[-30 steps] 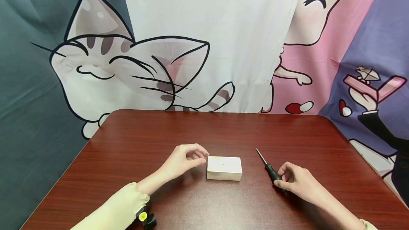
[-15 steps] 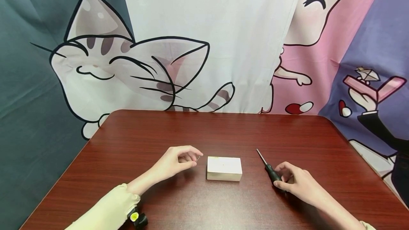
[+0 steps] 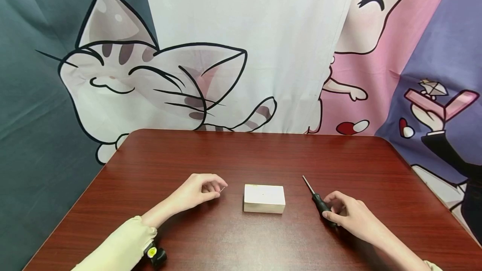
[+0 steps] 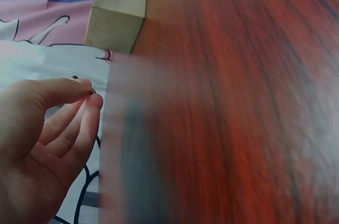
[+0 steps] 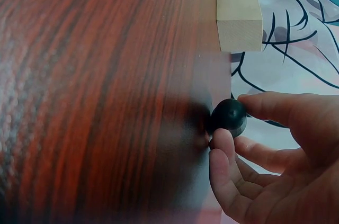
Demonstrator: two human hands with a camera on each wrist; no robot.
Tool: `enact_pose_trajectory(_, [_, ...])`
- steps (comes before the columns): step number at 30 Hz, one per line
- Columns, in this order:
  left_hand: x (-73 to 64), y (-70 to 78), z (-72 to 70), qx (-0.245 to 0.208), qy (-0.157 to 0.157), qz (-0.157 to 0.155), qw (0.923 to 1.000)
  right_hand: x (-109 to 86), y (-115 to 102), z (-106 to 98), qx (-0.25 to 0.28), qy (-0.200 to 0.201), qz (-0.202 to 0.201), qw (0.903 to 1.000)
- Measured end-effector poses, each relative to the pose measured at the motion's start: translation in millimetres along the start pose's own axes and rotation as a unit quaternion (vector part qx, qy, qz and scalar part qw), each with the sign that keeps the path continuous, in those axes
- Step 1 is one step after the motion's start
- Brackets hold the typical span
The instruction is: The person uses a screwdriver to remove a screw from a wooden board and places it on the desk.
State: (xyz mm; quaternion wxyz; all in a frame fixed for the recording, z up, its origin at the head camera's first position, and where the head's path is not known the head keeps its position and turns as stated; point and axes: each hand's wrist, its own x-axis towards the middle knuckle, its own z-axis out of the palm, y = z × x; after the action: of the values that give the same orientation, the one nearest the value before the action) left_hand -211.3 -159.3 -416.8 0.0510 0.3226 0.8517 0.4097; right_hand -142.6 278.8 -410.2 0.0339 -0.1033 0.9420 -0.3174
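A small thin screw (image 3: 222, 189) is pinched between the thumb and fingertips of my left hand (image 3: 196, 192), to the left of the wooden block. In the left wrist view only dark bits of the screw (image 4: 92, 91) show at the fingertips. The pale rectangular wooden block (image 3: 264, 196) lies flat mid-table, a tiny dark dot on its top. At the right, my right hand (image 3: 351, 213) holds the black handle of a screwdriver (image 3: 319, 204), whose metal shaft points away and left. The right wrist view shows the rounded handle end between thumb and fingers.
The reddish-brown wooden table (image 3: 233, 154) extends around both hands. Behind its far edge hangs a cloth (image 3: 241, 7) printed with cartoon figures. A black device with a yellow sticker (image 3: 152, 252) sits at the left wrist.
My left hand has moved left and slightly toward me, away from the block, with the screw in its fingers. The right hand, the screwdriver and the block stay nearly where they were.
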Motion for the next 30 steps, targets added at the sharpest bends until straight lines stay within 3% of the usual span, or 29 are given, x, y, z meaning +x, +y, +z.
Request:
enact_pose_trajectory(13, [-8.0,-18.0,-2.6,0.062,0.005,-0.024,0.9978,-0.2,-1.0,0.1,-0.001,0.001,0.004,1.0000])
enact_pose_trajectory(25, [-9.3,-20.2,-1.8,0.077,0.015,-0.035,0.9963,-0.1,-0.9,0.4,-0.002,0.001,0.007,1.0000])
enact_pose_trajectory(30, [-9.2,-21.0,-0.2,0.090,0.027,-0.025,0.9953,-0.1,-0.7,0.5,-0.001,-0.001,0.008,1.0000])
